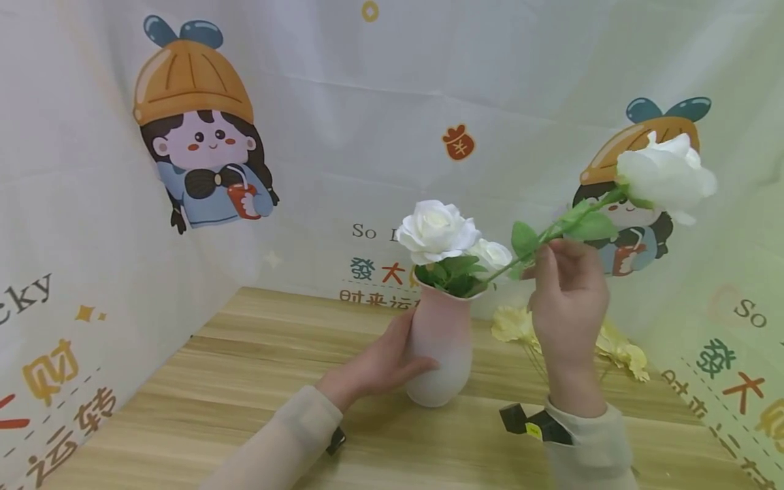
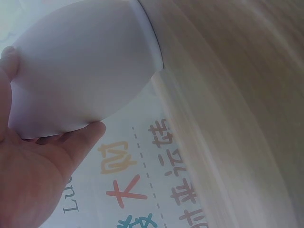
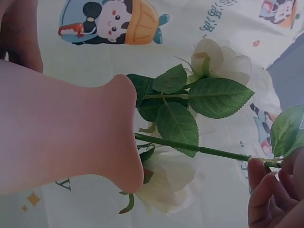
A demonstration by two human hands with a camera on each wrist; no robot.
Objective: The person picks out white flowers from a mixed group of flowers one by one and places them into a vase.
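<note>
A pink-to-white vase (image 1: 439, 347) stands on the wooden table, tilted little if at all. My left hand (image 1: 386, 357) holds its side, thumb in front and fingers around the back; the left wrist view shows the palm side of that hand (image 2: 42, 166) against the pale vase body (image 2: 85, 66). My right hand (image 1: 569, 292) pinches the green stem of a white rose (image 1: 664, 173), which leans to the right. In the right wrist view the stem's (image 3: 213, 151) lower end goes into the vase mouth. Two white roses (image 1: 437, 231) with green leaves (image 3: 176, 126) are in the vase.
Yellow-gold artificial leaves or flowers (image 1: 621, 350) with thin stems lie on the table (image 1: 214, 381) behind my right wrist. A printed cloth (image 1: 343, 136) with cartoon figures hangs around the back and sides. Black wrist devices (image 1: 539, 425) sit at the sleeves.
</note>
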